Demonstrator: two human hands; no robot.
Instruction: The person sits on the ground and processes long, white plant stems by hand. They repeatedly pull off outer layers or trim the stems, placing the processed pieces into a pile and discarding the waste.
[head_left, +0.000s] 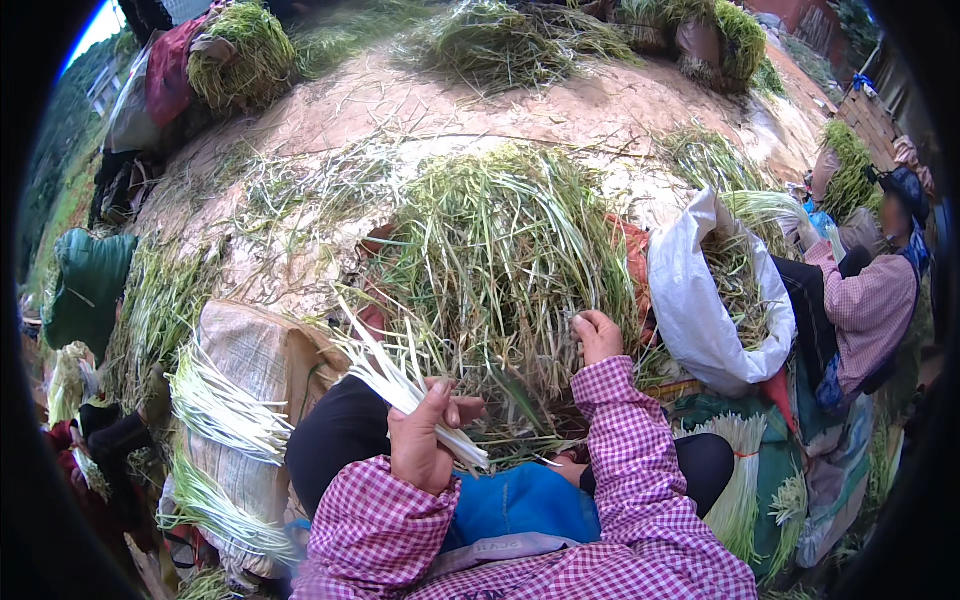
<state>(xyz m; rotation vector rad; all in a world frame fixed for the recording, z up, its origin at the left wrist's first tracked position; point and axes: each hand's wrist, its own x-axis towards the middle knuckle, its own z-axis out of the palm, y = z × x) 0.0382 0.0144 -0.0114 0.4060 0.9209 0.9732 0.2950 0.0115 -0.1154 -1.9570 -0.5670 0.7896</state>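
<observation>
My left hand (429, 442) is closed around a small bundle of slender white stalks (409, 397). The bundle slants over my lap, its upper ends pointing up and to the left. At the near right side of a large heap of tangled green and yellowing stalks (502, 277) is my right hand (598, 337). Its fingers are curled against the heap, and whether a stalk is pinched in them is hidden. A blue cloth (517, 499) covers my lap between my bent knees.
Two bunches of pale stalks (229, 409) (225, 510) rest on a woven sack (244, 360) at left. To the right stand an open white sack (686, 300) and a tied bundle (739, 480). A seated person (862, 315) handles stalks beyond. More heaps (502, 45) lie ahead.
</observation>
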